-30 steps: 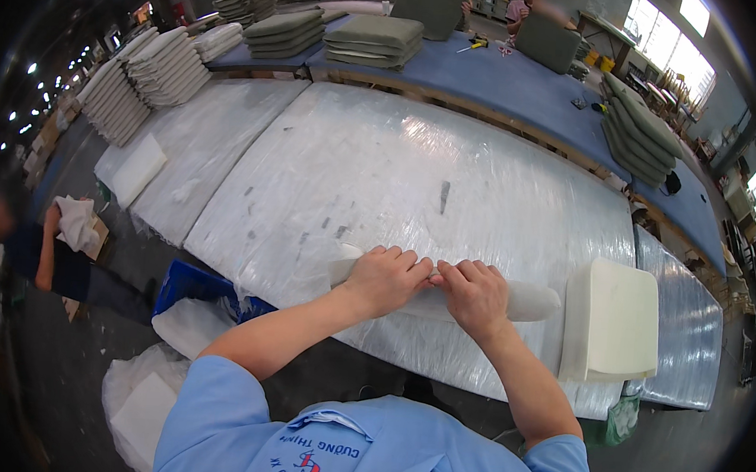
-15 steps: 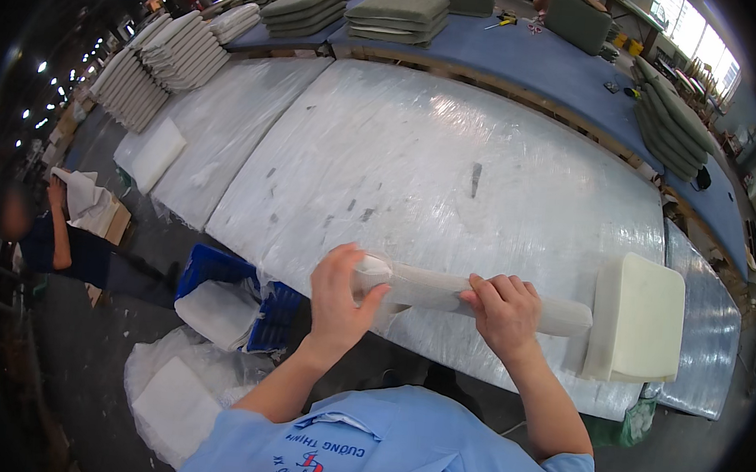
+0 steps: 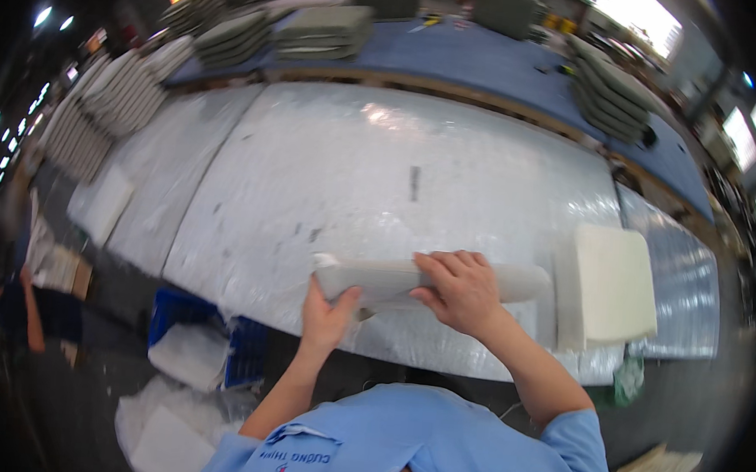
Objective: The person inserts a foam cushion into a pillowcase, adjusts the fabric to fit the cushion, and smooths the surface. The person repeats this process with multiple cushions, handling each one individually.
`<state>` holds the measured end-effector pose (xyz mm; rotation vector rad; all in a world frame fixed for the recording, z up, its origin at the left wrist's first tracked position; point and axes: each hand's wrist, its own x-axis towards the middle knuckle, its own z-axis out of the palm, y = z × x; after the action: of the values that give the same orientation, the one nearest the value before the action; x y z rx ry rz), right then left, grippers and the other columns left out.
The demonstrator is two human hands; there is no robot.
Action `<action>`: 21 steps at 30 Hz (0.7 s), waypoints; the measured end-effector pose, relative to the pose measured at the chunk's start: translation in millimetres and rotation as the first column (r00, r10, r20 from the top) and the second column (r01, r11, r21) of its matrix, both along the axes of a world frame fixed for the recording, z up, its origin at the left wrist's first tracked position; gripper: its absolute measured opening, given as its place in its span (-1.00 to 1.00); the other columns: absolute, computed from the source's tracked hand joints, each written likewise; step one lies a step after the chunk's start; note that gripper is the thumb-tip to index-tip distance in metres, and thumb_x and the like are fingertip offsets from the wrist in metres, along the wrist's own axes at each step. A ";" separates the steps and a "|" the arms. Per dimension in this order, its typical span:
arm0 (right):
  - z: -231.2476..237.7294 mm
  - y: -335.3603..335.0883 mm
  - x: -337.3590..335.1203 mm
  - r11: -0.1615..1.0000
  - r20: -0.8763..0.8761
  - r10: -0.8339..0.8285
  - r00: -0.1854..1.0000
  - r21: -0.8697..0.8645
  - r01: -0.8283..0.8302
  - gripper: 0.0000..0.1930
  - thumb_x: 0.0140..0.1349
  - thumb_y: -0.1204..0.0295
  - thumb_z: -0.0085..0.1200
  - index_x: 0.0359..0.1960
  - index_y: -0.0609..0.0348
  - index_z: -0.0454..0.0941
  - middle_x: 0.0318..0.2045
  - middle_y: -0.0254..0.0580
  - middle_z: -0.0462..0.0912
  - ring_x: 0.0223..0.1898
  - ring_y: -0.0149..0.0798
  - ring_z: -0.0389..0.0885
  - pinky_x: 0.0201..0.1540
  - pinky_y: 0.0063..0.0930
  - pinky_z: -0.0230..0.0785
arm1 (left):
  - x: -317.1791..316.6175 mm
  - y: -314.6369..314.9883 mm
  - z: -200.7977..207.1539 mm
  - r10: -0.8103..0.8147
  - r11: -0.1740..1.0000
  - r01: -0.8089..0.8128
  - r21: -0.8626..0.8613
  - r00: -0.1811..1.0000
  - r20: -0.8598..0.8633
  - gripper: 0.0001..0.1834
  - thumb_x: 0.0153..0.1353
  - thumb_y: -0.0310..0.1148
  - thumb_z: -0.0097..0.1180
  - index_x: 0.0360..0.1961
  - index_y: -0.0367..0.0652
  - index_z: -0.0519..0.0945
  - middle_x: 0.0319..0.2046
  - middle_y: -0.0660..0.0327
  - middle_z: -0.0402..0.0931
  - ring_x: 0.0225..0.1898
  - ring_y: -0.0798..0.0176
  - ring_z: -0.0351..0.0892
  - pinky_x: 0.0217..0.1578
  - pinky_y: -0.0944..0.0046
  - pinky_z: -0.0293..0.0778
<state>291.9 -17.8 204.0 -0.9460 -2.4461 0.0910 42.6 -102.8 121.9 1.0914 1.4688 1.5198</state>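
Note:
A cushion in a pale grey-white cover (image 3: 375, 279) stands on its edge over the near part of the wrapped table, its long narrow side towards me. At its left end, my left hand (image 3: 328, 309) grips the corner, the thumb in front and the other fingers partly hidden. My right hand (image 3: 463, 291) is closed over the upper edge near the middle, fingers bent and pressed on the cover. To the right of it lies a stack of cream foam seat pads (image 3: 613, 285), apart from both hands.
Clear plastic film covers the table (image 3: 313, 163). Behind it, a blue-topped bench (image 3: 466, 64) bears stacks of green-grey cushions (image 3: 325, 32). More pale cushions (image 3: 123, 91) are piled at the far left. A blue crate (image 3: 247, 353) and a plastic bag (image 3: 147, 404) sit left below; another person (image 3: 36, 310) stands beyond.
My right hand has slid left along the cushion's upper edge, closer to my left hand. My left hand has shifted lower on the end corner. The whole view has turned somewhat.

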 end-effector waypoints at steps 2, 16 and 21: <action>8.3 4.5 21.5 1.000 0.071 0.016 0.997 -0.028 -0.014 -0.39 0.18 0.10 0.43 0.27 -0.10 0.57 0.05 -0.26 0.69 0.06 -0.11 0.67 0.18 -0.13 0.39 | -9.3 1.3 2.0 -0.003 1.000 0.003 -0.011 1.000 -0.025 -0.37 0.28 -0.41 0.44 0.31 -0.32 0.44 0.13 -0.02 0.62 0.17 0.14 0.59 0.22 0.14 0.48; -76.5 16.2 173.8 0.727 -0.647 -0.439 0.623 -0.663 -0.176 -0.21 0.19 0.17 0.51 0.45 0.07 0.47 0.31 -0.16 0.60 0.36 -0.18 0.50 0.45 -0.23 0.29 | 98.0 65.0 111.9 -0.270 0.793 0.606 -0.064 0.254 -0.929 -0.27 0.17 -0.22 0.48 0.35 -0.21 0.53 0.33 -0.13 0.45 0.41 -0.32 0.37 0.42 -0.20 0.29; -90.7 14.6 168.9 0.753 -0.797 -0.421 0.433 -0.573 -0.323 -0.34 0.32 0.27 0.41 0.43 0.11 0.49 0.36 -0.13 0.57 0.40 -0.16 0.47 0.47 -0.23 0.27 | 183.5 103.4 109.6 -0.335 0.636 0.763 -0.118 0.134 -0.933 -0.28 0.20 -0.24 0.45 0.36 -0.27 0.52 0.31 -0.12 0.48 0.31 -0.21 0.50 0.31 -0.08 0.43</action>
<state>460.9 -3.2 113.2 -0.8715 -1.2654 1.2244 226.1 0.7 231.5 2.7155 0.9996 0.5161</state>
